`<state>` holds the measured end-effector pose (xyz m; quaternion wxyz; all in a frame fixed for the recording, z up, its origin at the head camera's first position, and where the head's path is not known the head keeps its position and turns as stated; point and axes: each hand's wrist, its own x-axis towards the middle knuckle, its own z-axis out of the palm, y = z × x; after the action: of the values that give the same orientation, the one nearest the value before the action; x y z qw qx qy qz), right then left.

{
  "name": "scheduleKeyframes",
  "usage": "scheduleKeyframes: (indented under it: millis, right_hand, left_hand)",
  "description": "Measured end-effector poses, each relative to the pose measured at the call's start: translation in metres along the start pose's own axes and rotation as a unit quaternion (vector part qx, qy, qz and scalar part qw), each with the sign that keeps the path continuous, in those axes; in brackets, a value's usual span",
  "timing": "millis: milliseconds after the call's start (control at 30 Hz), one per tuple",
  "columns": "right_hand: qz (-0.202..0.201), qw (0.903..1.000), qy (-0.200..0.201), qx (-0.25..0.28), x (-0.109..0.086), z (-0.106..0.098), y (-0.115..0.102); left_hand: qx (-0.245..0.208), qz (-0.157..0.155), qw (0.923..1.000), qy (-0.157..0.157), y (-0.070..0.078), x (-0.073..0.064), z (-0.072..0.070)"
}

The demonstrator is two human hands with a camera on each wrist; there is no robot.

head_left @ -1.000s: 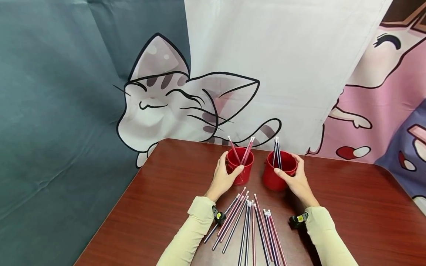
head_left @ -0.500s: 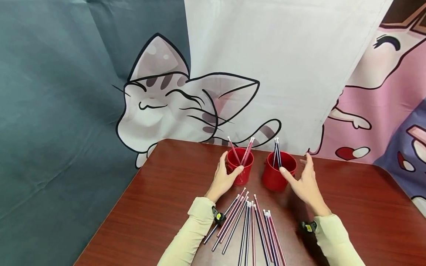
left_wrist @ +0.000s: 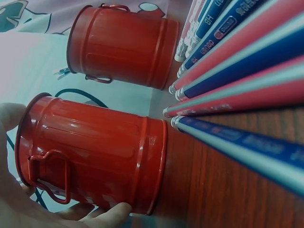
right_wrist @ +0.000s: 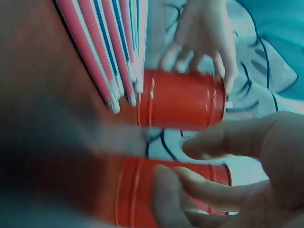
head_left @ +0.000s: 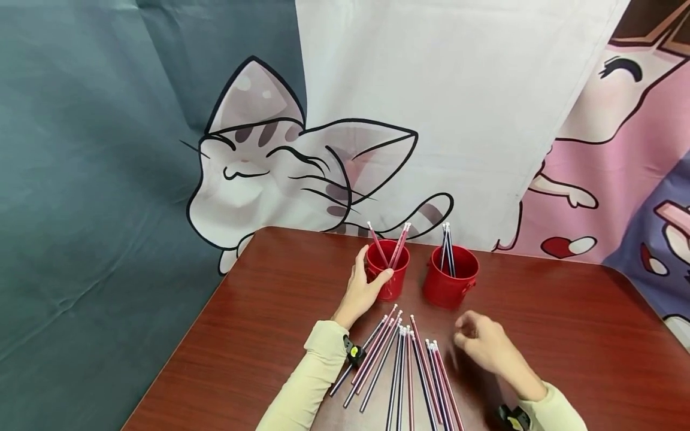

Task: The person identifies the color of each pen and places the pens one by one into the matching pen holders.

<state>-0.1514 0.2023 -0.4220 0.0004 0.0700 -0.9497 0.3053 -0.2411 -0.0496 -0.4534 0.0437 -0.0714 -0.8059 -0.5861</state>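
My left hand (head_left: 362, 292) grips the left red bucket (left_wrist: 95, 152), thumb near its rim and fingers along its side. Pink pencils (head_left: 399, 248) lean inside that bucket. To its right stands the other red bucket (head_left: 450, 290), with dark blue pencils (head_left: 448, 251) in it and no hand on it. My right hand (head_left: 487, 344) hovers in front of the right bucket, beside the loose pencils, its fingers loosely bent and holding nothing. In the right wrist view its thumb and fingers (right_wrist: 204, 185) are apart, slightly blurred.
Several loose pink and dark blue pencils (head_left: 409, 377) lie fanned out on the brown wooden table (head_left: 259, 323), eraser ends toward the buckets. Behind the table's far edge hangs a cloth backdrop (head_left: 463, 108) with cartoon figures.
My right hand has let go of the right bucket and come back toward me, down beside the loose pencils. The left hand stays on its bucket.
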Motion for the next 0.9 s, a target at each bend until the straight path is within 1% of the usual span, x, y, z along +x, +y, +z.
scheduleKeyframes:
  millis: [100,233,333,500,567,767,900]
  right_hand:
    - [0.005,0.9989,-0.046,-0.003,-0.006,0.013,-0.005]
    - [0.01,0.9975,-0.068,-0.016,-0.011,0.026,-0.012]
    - [0.011,0.9965,-0.066,-0.049,-0.014,0.033,-0.014]
    - [-0.006,0.9925,-0.057,-0.108,-0.014,0.038,-0.017]
    - [-0.011,0.9912,-0.057,-0.119,-0.014,0.039,-0.018]
    - [-0.01,0.9913,-0.055,-0.119,-0.014,0.04,-0.022]
    - [0.011,0.9933,-0.056,-0.1,-0.014,0.041,-0.022]
  left_hand:
    - [-0.002,0.001,1.0,0.002,0.0,0.001,0.0]
    - [0.0,0.003,1.0,0.005,0.001,0.003,0.0]
    - [0.005,0.001,1.0,0.001,0.002,0.004,0.001]
    - [0.006,-0.003,1.0,0.001,0.002,0.003,0.002]
    - [0.004,-0.004,1.0,0.001,0.002,0.002,0.002]
    - [0.001,-0.005,1.0,-0.001,0.001,0.0,0.001]
    - [0.002,-0.004,1.0,-0.003,0.0,-0.001,0.001]
